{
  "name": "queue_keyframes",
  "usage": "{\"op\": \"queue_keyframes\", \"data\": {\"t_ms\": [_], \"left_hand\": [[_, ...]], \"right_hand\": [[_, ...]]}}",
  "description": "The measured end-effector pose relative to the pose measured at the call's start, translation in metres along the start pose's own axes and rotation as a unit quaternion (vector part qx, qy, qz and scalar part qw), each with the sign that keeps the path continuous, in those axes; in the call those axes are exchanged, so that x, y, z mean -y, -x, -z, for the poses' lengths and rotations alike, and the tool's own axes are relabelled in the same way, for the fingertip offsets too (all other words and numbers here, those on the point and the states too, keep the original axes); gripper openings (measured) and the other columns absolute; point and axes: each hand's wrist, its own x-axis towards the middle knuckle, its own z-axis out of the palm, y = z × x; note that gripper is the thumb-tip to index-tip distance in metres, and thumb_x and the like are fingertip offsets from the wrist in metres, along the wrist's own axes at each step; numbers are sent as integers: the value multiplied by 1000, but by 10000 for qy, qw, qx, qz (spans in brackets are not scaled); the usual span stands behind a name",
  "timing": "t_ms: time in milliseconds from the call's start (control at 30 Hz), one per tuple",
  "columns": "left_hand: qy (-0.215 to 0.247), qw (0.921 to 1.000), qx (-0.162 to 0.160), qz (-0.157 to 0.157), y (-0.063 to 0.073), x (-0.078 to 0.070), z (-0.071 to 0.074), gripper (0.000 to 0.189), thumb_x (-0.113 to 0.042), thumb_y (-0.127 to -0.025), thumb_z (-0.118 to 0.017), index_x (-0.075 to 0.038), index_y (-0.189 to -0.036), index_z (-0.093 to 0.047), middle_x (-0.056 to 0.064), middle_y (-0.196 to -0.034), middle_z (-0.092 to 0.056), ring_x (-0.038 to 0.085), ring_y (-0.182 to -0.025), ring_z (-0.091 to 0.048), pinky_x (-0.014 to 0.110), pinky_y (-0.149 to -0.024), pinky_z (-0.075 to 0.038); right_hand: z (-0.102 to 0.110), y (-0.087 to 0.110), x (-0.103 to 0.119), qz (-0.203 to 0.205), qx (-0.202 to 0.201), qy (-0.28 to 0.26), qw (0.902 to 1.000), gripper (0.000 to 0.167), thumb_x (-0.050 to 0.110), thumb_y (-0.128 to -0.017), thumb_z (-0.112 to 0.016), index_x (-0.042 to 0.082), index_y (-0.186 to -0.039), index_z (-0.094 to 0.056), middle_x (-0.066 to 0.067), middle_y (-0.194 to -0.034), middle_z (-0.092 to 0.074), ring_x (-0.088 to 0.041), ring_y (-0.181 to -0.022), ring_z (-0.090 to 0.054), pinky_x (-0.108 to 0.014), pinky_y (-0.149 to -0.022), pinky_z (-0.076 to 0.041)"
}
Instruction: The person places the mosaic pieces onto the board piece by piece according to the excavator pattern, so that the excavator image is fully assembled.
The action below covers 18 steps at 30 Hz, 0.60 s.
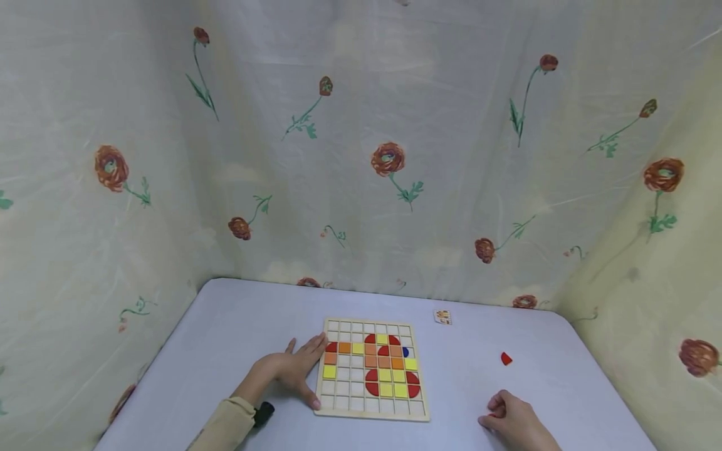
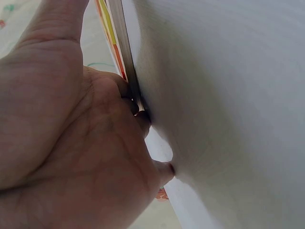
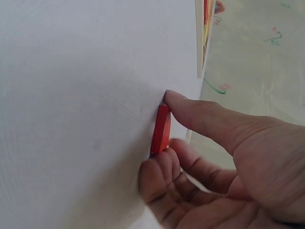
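A square wooden grid board (image 1: 341, 401) lies on the table, partly filled with red quarter-circle, yellow, orange and blue pieces. My left hand (image 1: 296, 369) rests against the board's left edge, fingers spread, thumb at the near corner. The left wrist view shows the palm (image 2: 95, 143) beside the board's side (image 2: 125, 47). Right of the board, my right hand (image 1: 514, 418) is low over the table. Between its thumb and fingers it pinches a red piece (image 3: 161, 129), as the right wrist view shows. Another red quarter-circle piece (image 1: 506, 358) lies beyond that hand.
A small printed card (image 1: 442, 317) lies past the board's far right corner. The white table (image 1: 462, 357) is bordered by flowered curtains (image 1: 316, 188) at the back and sides. A dark band (image 1: 263, 414) sits by my left wrist.
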Motion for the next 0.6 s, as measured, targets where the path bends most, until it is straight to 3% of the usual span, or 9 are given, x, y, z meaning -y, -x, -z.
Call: {"op": "queue_keyframes", "data": {"t_ms": [133, 367, 500, 600], "left_hand": [[-10, 10000, -3, -22, 0, 0, -1, 128, -65, -64, -78, -10, -156, -7, 7, -164, -1, 23, -152, -1, 60, -118, -2], [-41, 10000, -19, -47, -1, 2, -1, 128, -65, -64, -78, -10, -156, -8, 7, -164, -1, 23, -152, -1, 60, -118, -3], [-27, 10000, -29, -40, 1, 0, -1, 128, -65, -64, -78, -10, -156, -8, 7, -164, -1, 23, -152, -1, 60, -118, -3], [-13, 10000, -4, -67, 1, 0, 0, 128, -65, -65, -77, -10, -156, -7, 7, -164, -1, 23, -152, -1, 60, -118, -2]], "right_hand": [[0, 2, 0, 304, 34, -166, 9994, 24, 10, -74, -80, 5, -87, -61, 0, -75, -59, -11, -70, -53, -23, -60, -44], [3, 2, -3, -78, 212, -83, 9997, 23, 14, -75, -81, 6, -87, -63, -1, -75, -58, -14, -72, -53, -25, -62, -44], [3, 1, -1, -54, 155, 2, 9999, 19, 14, -76, -80, 7, -82, -63, 0, -72, -58, -13, -70, -52, -24, -59, -43], [-3, 1, 9, 212, 30, 115, 9997, 17, 13, -77, -79, 8, -79, -62, 1, -69, -57, -12, -66, -51, -22, -57, -43]]}}
